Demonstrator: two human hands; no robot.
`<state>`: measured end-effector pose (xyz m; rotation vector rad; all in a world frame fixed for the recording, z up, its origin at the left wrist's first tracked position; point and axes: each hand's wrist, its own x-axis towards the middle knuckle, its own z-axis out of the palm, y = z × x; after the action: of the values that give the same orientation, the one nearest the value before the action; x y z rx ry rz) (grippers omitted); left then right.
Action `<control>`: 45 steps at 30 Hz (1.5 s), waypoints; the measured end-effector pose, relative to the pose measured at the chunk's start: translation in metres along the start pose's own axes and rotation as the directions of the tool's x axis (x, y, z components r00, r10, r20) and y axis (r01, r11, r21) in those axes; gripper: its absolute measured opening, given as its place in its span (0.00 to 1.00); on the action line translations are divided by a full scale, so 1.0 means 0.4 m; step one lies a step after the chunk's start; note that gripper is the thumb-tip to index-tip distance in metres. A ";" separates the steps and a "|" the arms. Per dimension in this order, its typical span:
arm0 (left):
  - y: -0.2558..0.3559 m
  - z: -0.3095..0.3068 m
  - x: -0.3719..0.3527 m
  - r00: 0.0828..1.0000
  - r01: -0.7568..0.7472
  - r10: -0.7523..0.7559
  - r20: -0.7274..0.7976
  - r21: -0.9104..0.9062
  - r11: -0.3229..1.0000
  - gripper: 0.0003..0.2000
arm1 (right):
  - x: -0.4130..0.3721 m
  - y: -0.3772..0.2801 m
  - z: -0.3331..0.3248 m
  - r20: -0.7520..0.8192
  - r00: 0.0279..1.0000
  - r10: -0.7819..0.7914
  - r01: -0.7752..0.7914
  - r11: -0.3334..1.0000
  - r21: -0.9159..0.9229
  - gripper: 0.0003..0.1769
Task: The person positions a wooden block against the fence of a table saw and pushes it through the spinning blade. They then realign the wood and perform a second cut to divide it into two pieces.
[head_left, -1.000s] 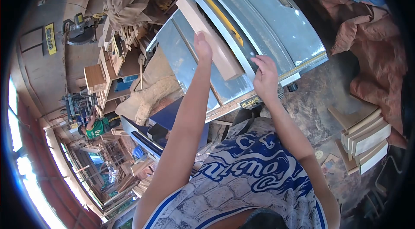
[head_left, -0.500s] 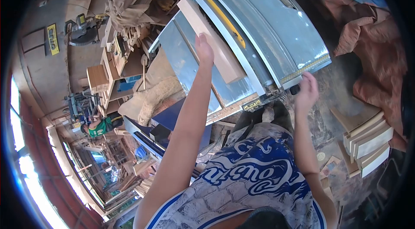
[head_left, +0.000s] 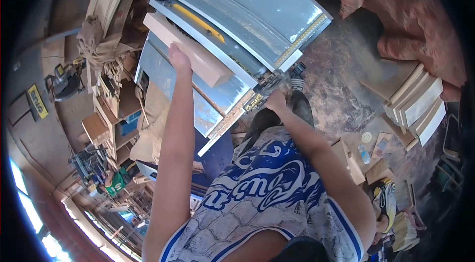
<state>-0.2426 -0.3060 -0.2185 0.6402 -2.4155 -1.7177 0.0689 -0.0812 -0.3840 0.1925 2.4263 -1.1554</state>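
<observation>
Though beside fence (head_left: 217,50), board (head_left: 204,65) under left hand (head_left: 178,58).

Left hand (head_left: 179,58) outstretched, right hand (head_left: 276,101) low

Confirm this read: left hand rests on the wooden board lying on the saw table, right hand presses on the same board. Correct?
Not quite. The left hand does rest on the wooden board on the saw table, but the right hand is off the board, down at the saw's front edge, close to the person's body. The head view shows it.
</observation>
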 end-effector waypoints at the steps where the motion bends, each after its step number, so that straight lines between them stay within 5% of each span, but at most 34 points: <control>1: 0.019 0.004 -0.001 0.997 0.000 0.005 -0.079 0.058 0.998 0.24 | 0.022 0.047 0.070 -0.013 1.000 -0.006 0.006 1.000 0.007 0.27; 3: 0.062 0.002 -0.036 0.995 -0.100 0.099 0.012 0.091 0.991 0.25 | 0.055 0.120 0.201 -0.282 0.950 0.135 -0.170 0.980 -0.105 0.27; 5: 0.076 0.005 -0.064 0.975 -0.212 0.202 0.092 0.113 0.971 0.28 | 0.048 0.086 0.145 -0.086 0.944 0.319 -0.318 0.948 0.020 0.25; 9: 0.072 0.005 -0.052 0.983 -0.163 0.163 0.086 -0.016 0.987 0.26 | 0.072 0.069 0.129 0.179 0.932 0.314 -0.311 0.949 -0.043 0.28; 12: 0.086 0.005 -0.077 0.987 -0.118 0.124 0.105 -0.059 0.991 0.27 | 0.070 0.145 0.318 0.116 0.988 0.098 -0.105 0.993 0.059 0.27; 14: 0.096 0.014 -0.086 0.988 -0.108 0.116 0.103 -0.079 0.991 0.27 | 0.065 0.184 0.338 0.005 0.982 -0.189 0.183 0.956 0.228 0.28; 16: 0.097 0.014 -0.091 0.988 -0.112 0.120 0.100 -0.078 0.991 0.26 | 0.062 0.215 0.180 0.135 0.979 -0.153 0.147 0.988 0.055 0.30; 20: 0.086 0.009 -0.089 0.987 -0.122 0.130 0.097 -0.076 0.990 0.25 | 0.117 0.213 0.148 0.005 0.998 -0.059 0.059 0.997 0.041 0.33; 22: 0.095 0.014 -0.095 0.986 -0.114 0.125 0.107 -0.103 0.988 0.25 | 0.144 0.250 0.289 0.012 1.000 0.005 -0.006 0.995 0.099 0.35; 24: 0.088 0.005 -0.099 0.990 -0.085 0.095 0.104 -0.101 0.991 0.25 | 0.110 0.292 0.503 -0.218 0.953 -0.209 0.248 0.954 0.170 0.36; 25: 0.088 0.012 -0.087 0.991 -0.069 0.080 0.108 -0.105 0.992 0.25 | 0.012 0.071 0.203 -0.113 0.969 -0.219 0.167 0.921 -0.352 0.36; 26: 0.095 0.019 -0.085 0.990 -0.072 0.084 0.112 -0.108 0.992 0.25 | 0.020 0.072 0.113 -0.119 0.969 -0.218 0.164 0.921 -0.353 0.36; 28: 0.113 0.010 -0.103 0.980 -0.043 0.072 0.187 -0.155 0.987 0.28 | 0.073 0.136 0.033 0.105 0.982 -0.155 0.118 0.949 0.294 0.34; 30: 0.116 0.013 -0.112 0.990 -0.036 0.051 0.129 -0.118 0.992 0.26 | 0.111 0.198 0.152 0.155 0.979 -0.129 0.091 0.969 0.232 0.32; 32: 0.122 0.022 -0.114 0.996 -0.037 0.044 0.074 -0.099 0.994 0.24 | 0.094 0.198 0.304 -0.296 0.953 0.070 0.051 0.922 0.384 0.31; 33: 0.122 0.020 -0.117 0.995 -0.028 0.041 0.093 -0.133 0.991 0.24 | 0.052 0.153 0.315 -0.354 0.894 -0.275 0.163 0.935 -0.315 0.32; 34: 0.122 0.023 -0.111 0.992 -0.023 0.042 0.115 -0.166 0.986 0.25 | 0.059 0.199 0.467 -0.178 0.942 -0.284 0.287 0.958 -0.006 0.31; 36: 0.108 0.023 -0.097 0.991 -0.053 0.072 0.112 -0.160 0.986 0.25 | 0.030 0.072 -0.001 0.052 0.958 -0.282 0.276 0.957 0.093 0.30; 37: 0.100 0.017 -0.097 0.989 -0.075 0.092 0.111 -0.153 0.985 0.26 | 0.070 0.133 -0.004 0.132 0.963 -0.235 0.219 0.968 0.123 0.30; 39: 0.116 0.004 -0.117 0.993 -0.022 0.038 0.116 -0.133 0.991 0.28 | 0.132 0.194 0.127 0.077 0.982 -0.174 0.167 0.982 0.085 0.30; 41: 0.133 0.014 -0.119 0.992 0.017 -0.001 0.128 -0.127 0.992 0.30 | 0.075 0.154 0.248 -0.076 0.957 -0.279 0.279 0.960 -0.010 0.30; 42: 0.131 0.021 -0.118 0.993 0.026 -0.007 0.118 -0.160 0.987 0.30 | 0.054 0.142 0.243 -0.097 0.937 -0.337 0.334 0.942 -0.044 0.30; 45: 0.118 0.016 -0.095 0.988 0.004 0.024 0.150 -0.184 0.983 0.30 | 0.115 0.202 0.050 0.109 0.976 -0.188 0.185 0.982 0.034 0.30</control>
<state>-0.2230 -0.2725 -0.1712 0.4889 -2.3092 -2.0239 0.0593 -0.0477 -0.4724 -0.0931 2.3723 -1.2409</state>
